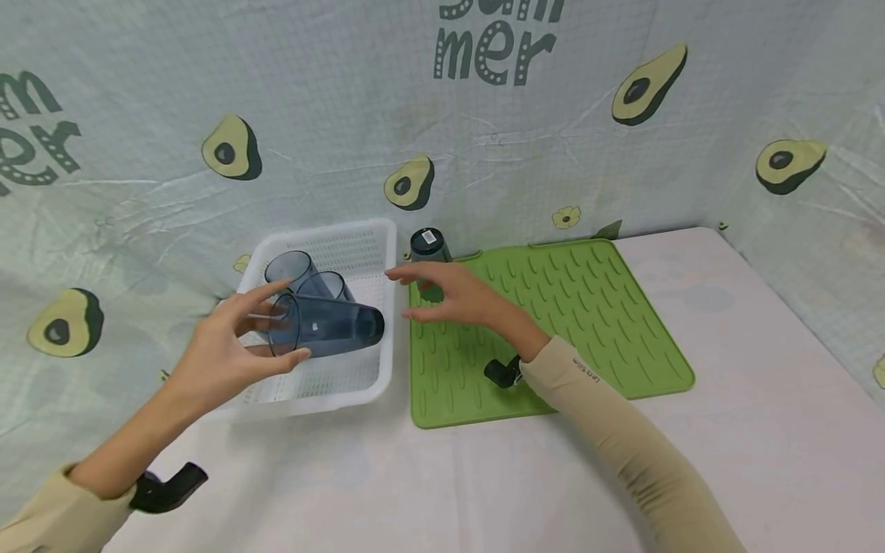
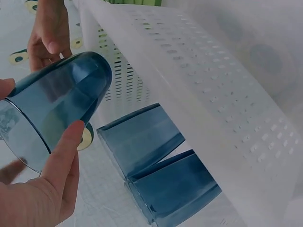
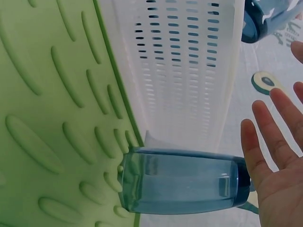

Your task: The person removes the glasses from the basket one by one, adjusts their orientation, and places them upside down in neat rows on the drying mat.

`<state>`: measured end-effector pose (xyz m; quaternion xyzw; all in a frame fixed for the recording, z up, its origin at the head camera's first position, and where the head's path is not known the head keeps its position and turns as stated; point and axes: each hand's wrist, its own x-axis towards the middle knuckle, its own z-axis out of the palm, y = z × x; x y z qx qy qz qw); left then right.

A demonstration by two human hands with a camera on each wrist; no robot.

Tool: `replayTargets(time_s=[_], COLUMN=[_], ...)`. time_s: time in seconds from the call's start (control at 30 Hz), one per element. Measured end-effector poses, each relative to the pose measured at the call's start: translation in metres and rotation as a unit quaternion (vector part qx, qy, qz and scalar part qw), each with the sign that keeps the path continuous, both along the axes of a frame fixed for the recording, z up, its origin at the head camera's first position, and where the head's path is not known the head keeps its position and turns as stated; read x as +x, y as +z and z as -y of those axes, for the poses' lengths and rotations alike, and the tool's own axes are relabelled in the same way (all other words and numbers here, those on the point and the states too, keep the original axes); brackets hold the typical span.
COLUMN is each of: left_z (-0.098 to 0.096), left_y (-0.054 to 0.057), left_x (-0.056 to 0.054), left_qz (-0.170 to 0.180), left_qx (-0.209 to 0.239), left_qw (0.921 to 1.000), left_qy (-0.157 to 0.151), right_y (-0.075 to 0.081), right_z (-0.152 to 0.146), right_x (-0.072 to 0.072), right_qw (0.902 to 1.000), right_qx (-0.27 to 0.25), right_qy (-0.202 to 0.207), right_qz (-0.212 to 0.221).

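My left hand (image 1: 224, 349) grips a blue-tinted drinking glass (image 1: 339, 326) near its rim, thumb on one side and fingers on the other. The glass lies sideways over the white basket (image 1: 369, 265), its dark base pointing right. Two more blue glasses, a left one (image 2: 142, 139) and a right one (image 2: 177, 189), lie in the basket. My right hand (image 1: 452, 292) hovers past the basket's right rim with fingers spread, holding nothing. Behind it, another glass (image 3: 184, 182) stands upside down at the green mat's back left corner, its base bearing a small white label (image 1: 429, 237).
A ribbed green drying mat (image 1: 553, 322) lies right of the basket on a table with a pale cloth (image 1: 442, 484). The avocado-print sheet (image 1: 332, 115) hangs behind. Black wrist cameras are strapped at both sleeves.
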<state>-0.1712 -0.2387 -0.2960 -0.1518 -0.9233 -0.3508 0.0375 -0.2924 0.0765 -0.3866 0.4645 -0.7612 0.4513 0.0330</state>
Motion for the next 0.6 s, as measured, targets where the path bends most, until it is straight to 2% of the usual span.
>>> replayTargets(time_s=[0.23,0.6], left_z=[-0.0002,-0.0009], left_y=[-0.0021,0.0016], left_x=[0.0008,0.0047], left_qz=[-0.025,-0.025], left_qx=[0.018,0.059], left_qw=[0.9994,0.9979], left_qy=[-0.016,-0.005], right_y=[0.0007,-0.0003], right_z=[0.0006,-0.0001], right_x=[0.0005,0.0024], right_qw=[1.0000,0.9998], right_qx=[-0.003,-0.005], right_qy=[0.000,0.015], right_qz=[-0.003,0.013])
